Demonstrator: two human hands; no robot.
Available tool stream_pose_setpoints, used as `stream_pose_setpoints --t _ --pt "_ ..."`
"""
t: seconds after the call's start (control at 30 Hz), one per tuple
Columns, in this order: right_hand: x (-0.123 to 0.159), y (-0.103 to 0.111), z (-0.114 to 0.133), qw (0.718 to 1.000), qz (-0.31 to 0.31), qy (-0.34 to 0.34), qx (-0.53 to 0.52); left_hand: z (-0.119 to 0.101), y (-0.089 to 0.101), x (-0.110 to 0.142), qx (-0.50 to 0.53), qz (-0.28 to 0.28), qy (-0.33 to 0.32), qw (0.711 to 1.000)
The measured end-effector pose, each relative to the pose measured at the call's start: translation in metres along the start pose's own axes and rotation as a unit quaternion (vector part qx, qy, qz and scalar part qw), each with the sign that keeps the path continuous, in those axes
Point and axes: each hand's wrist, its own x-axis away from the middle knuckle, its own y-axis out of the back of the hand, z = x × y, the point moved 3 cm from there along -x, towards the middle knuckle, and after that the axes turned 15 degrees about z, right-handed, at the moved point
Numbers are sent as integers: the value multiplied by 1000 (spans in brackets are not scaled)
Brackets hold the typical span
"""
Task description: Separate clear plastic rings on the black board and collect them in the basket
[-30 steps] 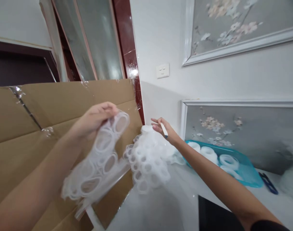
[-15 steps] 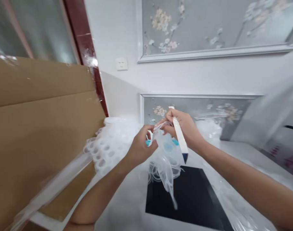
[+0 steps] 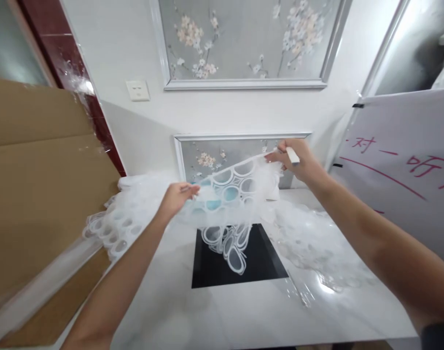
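My left hand (image 3: 178,199) pinches the left edge of a translucent plastic sheet with round cutouts (image 3: 231,187). Higher up, my right hand (image 3: 297,158) grips the sheet's other end. A white stick-like tool (image 3: 292,155) also sits in that hand; its kind is unclear. Between the hands the sheet is stretched at a slant, and its lower part dangles in loops over a black square mat (image 3: 267,257). Something light blue shows through the sheet, mostly hidden.
A heap of similar perforated sheets (image 3: 134,209) lies at left, beside a large cardboard box (image 3: 43,209). More clear plastic (image 3: 313,238) is spread at right on the white marble-look table (image 3: 240,311). A whiteboard with red writing (image 3: 397,180) stands at right.
My hands have moved apart, the right one up and rightward, so the bunched sheet is now spread between them. The view has turned to the right, showing the whiteboard more fully.
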Motion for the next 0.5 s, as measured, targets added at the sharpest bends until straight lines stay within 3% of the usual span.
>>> stream_pose_setpoints --t 0.07,0.17,0.3,0.4,0.47,0.5 --pt "-8 0 -21 994 5 -53 -96 -1 23 -25 9 -36 -6 999" --pt "-24 -5 -47 975 -40 -123 -181 -4 45 -68 25 -74 -13 997" --pt "-37 -3 -54 975 -42 -92 -197 -21 62 -98 51 -104 -46 992" --pt "-18 6 -48 982 -16 -45 -182 -33 66 -74 60 -91 -77 991" --pt "16 6 -50 985 18 -64 -156 -30 57 -33 42 -38 -92 994" --pt "39 2 -53 986 40 -86 -136 -23 47 -6 17 20 -72 997"
